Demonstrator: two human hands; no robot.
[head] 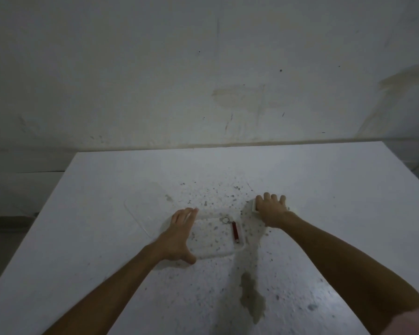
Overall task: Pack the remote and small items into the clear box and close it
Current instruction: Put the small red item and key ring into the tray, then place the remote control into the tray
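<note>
Two hands work a speckled white counter: left hand, fingers spread, braces the lidless clear box holding a red keychain; right hand curls over a white remote just beyond. No legible writing.

A broad white table with a flat matte top filled the lower half of the view, its surface peppered with small grey specks and marked by one larger greyish-brown stain near the front. Behind it rose a plain off-white plastered wall, scuffed and blotched with faint yellowish-brown patches. The light was dim and even, leaving everything cool and grey.
</note>
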